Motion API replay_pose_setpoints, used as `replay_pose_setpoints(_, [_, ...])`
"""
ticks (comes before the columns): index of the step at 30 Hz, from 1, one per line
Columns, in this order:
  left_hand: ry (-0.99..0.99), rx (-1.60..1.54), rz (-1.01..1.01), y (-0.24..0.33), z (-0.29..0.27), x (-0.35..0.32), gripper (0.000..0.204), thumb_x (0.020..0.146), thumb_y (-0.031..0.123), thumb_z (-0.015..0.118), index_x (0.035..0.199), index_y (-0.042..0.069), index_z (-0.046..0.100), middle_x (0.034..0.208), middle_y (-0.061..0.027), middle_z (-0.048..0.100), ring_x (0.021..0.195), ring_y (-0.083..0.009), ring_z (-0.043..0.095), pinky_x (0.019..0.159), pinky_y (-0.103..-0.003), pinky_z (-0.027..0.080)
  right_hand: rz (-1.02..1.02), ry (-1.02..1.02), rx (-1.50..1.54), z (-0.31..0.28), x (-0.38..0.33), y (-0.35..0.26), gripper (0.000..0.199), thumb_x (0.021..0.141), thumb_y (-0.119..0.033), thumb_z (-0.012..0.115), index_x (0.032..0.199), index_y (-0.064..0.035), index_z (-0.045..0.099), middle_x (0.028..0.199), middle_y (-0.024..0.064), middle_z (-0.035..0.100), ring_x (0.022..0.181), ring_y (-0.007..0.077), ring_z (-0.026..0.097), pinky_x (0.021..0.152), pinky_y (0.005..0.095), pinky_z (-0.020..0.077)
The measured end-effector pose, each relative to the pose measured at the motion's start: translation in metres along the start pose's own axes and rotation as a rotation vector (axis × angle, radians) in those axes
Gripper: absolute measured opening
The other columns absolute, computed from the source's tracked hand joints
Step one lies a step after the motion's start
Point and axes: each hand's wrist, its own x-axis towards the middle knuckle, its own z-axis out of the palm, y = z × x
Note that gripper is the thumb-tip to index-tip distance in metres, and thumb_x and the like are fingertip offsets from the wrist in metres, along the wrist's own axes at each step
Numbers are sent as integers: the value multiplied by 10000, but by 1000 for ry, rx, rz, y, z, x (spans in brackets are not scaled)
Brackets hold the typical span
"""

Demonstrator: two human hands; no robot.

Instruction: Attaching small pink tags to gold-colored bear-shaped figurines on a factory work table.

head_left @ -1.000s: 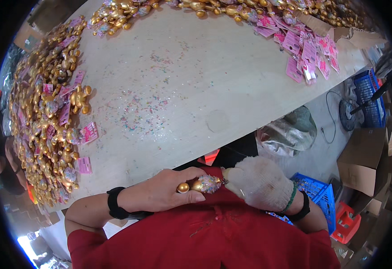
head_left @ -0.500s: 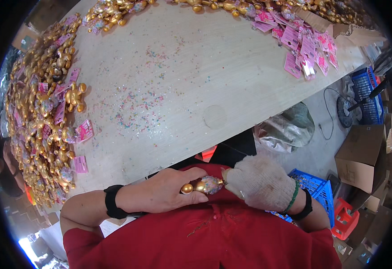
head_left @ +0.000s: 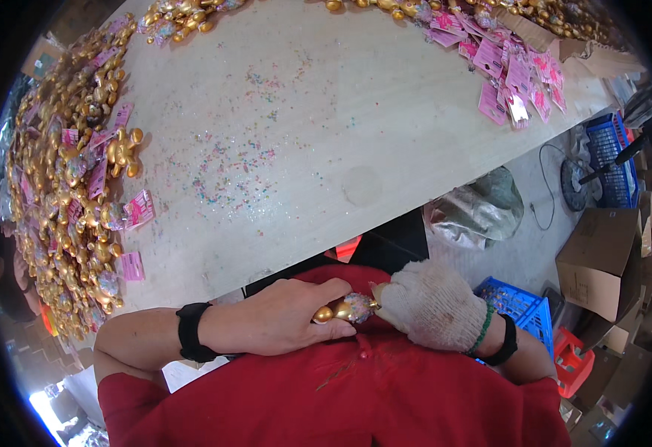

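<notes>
Close to my body, in front of the red shirt, my left hand (head_left: pixel 285 316) is closed around a gold figurine (head_left: pixel 352 308) with a glittery, multicoloured section. Part of the figurine is hidden by the fingers. My right hand (head_left: pixel 436 305) wears a whitish knit glove with bare fingertips. Its thumb and finger pinch at the figurine's right end, where a small gold piece shows; exactly what they grip is too small to make out. Both hands are beyond the near edge of the pale table (head_left: pixel 304 179).
Gold figurines (head_left: pixel 73 194) with pink cards are heaped along the table's left side, more along the far edge. Pink cards (head_left: pixel 516 74) lie at the far right. Coloured glitter bits (head_left: pixel 236 171) are scattered mid-table. A blue crate (head_left: pixel 520 309), red stool (head_left: pixel 573 361) and cardboard box (head_left: pixel 598 261) stand right.
Both hands, with the figurine between them, have shifted slightly to the right. The left hand still holds it and the right still pinches at its end. The view has moved a little.
</notes>
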Motion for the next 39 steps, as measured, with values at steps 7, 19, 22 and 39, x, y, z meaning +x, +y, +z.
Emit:
replay_pose_setpoints(7, [51,26,47,-5,13,2,434,929,376,594,1114,5,467,794,-226,616,763,-401,620,654,-457,474,66,-73,126,8,2,1,125,785,-180,618,796,-67,566,718,119,598,715,304,627,645,434,492])
replay_pose_setpoints(19, [15,162,63,-8,18,0,369,944,342,573,1001,-4,459,689,-214,591,670,-401,607,584,-465,467,94,-69,488,34,0,11,144,845,-201,608,841,-60,584,768,148,602,764,359,616,668,444,488])
replay_pose_setpoints(22, [54,131,66,-9,23,-2,368,941,340,578,1003,-3,463,690,-216,594,670,-405,608,585,-469,469,83,-59,485,39,-3,11,123,836,-183,612,846,-64,583,771,144,602,769,355,619,669,442,489])
replay_pose_setpoints(39, [217,92,11,-15,41,-12,417,930,329,593,1125,-12,452,761,-253,613,714,-437,614,605,-484,481,-43,85,295,52,0,4,147,885,-179,550,917,-59,629,876,115,603,779,297,639,642,398,507])
